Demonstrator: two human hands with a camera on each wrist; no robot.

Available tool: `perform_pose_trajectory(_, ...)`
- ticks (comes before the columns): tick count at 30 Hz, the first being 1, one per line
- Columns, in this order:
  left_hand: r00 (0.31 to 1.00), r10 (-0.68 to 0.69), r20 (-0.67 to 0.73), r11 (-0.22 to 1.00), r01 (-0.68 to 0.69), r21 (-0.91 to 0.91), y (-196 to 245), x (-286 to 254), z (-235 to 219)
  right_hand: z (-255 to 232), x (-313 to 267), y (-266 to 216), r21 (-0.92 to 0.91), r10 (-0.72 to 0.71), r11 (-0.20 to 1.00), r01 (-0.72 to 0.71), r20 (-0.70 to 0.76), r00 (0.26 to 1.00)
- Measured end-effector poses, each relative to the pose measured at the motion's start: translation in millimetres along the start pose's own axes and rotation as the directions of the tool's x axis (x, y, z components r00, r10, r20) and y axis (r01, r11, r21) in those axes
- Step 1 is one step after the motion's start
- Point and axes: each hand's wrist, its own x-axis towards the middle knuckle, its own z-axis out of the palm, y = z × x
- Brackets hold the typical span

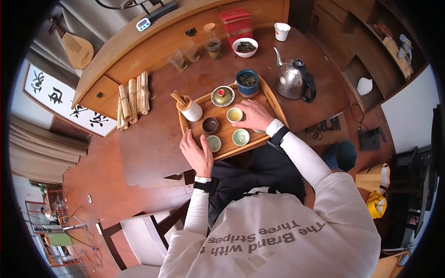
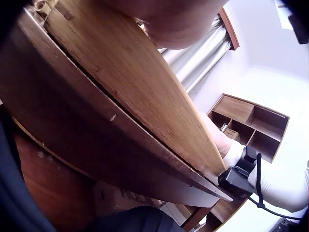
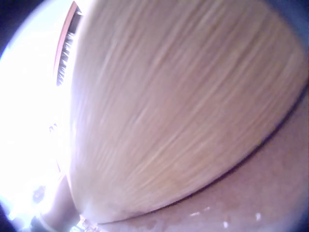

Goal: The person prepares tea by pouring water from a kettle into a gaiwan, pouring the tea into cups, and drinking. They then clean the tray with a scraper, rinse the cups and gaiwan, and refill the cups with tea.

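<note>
In the head view, the right hand has its thumb and fingers around the small cup of yellow liquid on the wooden tray. The left hand rests at the tray's near left edge, fingers loosely extended, thumb beside a pale green cup. A dark cup and another green cup stand between the hands. Behind them are a lidded bowl and a blue cup of leaves. The left wrist view shows the left hand above the tray side.
A steel kettle stands right of the tray. A white holder of wooden tools is at its left. Farther back are a bowl of leaves, glasses, a red box and a paper cup. Rolled bundles lie left.
</note>
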Motion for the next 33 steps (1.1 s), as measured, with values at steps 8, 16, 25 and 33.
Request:
perform_pose_trajectory(8,1.000,-0.007,-0.017,1.000,0.007,-0.030,0,0,-2,-57,-11,-28,0.236,0.045,0.972,-0.011,-0.138,0.989)
perform_pose_trajectory(16,1.000,-0.023,-0.013,1.000,0.023,-0.003,5,1,-3,-140,39,3,-0.013,-0.041,0.999,0.039,-0.200,0.979)
perform_pose_trajectory(25,0.998,-0.059,-0.026,0.998,0.058,-0.025,9,1,-7,-143,106,-9,-0.647,-0.316,0.616,0.449,0.320,0.893)
perform_pose_trajectory(33,0.996,-0.079,-0.041,0.996,0.077,-0.050,9,1,-10,-152,137,-25,-0.679,-0.452,0.378,0.630,0.458,0.765)
